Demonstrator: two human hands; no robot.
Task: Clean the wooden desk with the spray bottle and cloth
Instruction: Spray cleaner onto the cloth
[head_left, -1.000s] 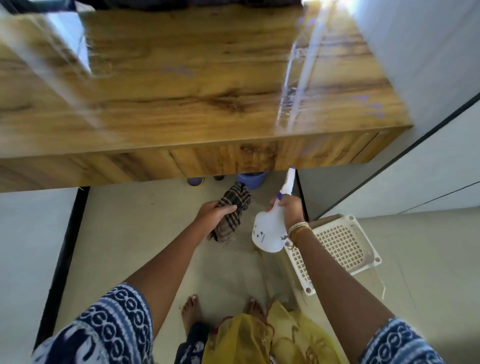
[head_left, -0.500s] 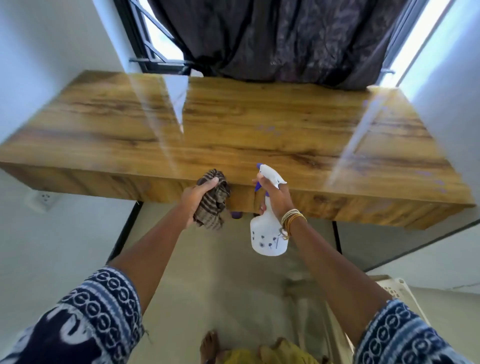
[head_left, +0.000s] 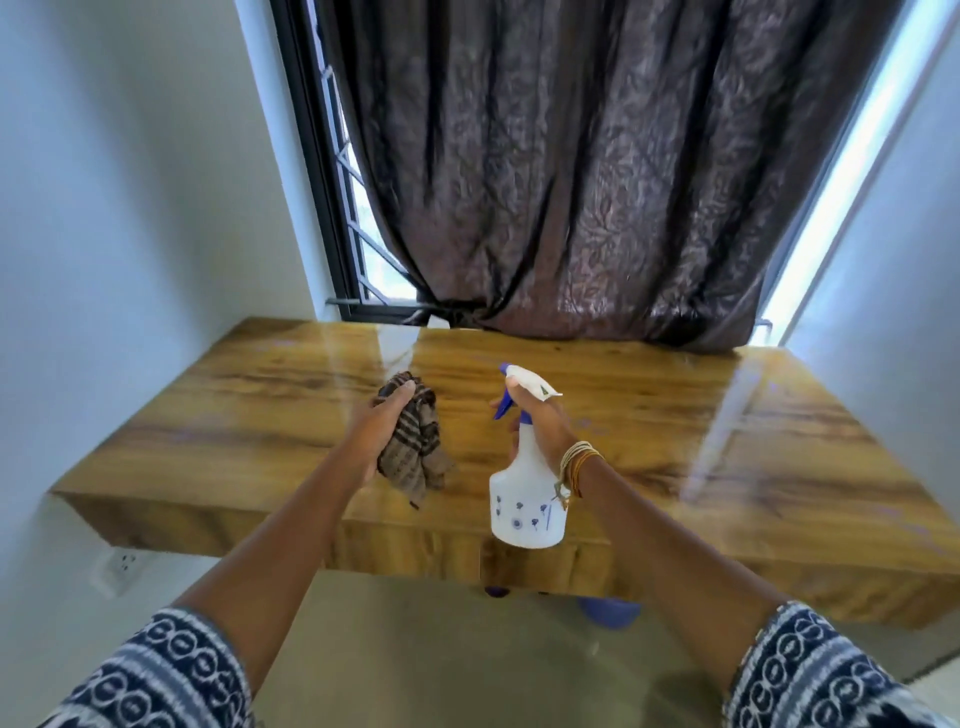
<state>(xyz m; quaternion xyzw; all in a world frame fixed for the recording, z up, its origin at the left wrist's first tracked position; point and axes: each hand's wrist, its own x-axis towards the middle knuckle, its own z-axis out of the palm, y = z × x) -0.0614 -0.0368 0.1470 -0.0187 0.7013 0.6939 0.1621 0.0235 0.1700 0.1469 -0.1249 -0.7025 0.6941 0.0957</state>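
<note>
Both grips are full: the left hand (head_left: 382, 431) has its fingers curled around the bunched striped cloth (head_left: 415, 452), and the right hand (head_left: 537, 423) is wrapped around the neck of the white spray bottle (head_left: 527, 499), with fingers near the blue trigger (head_left: 503, 408). Compared with 1 second ago, when both hands were low, under the front edge of the counter (head_left: 675, 415) and close to the floor, they are now raised and held over the wooden top. The cloth hangs just above the surface, and I cannot tell if its lower end touches the wood. The bottle stands upright in the air near the front edge, and its nozzle points forward, toward the dark curtain (head_left: 571, 171). The glossy top shows some faint purple marks, and no wet spray is visible on it. In my judgement, this lifting means the preparation is finished and cleaning has not yet begun; the next step should be pressing the trigger over the wood and then wiping.
</note>
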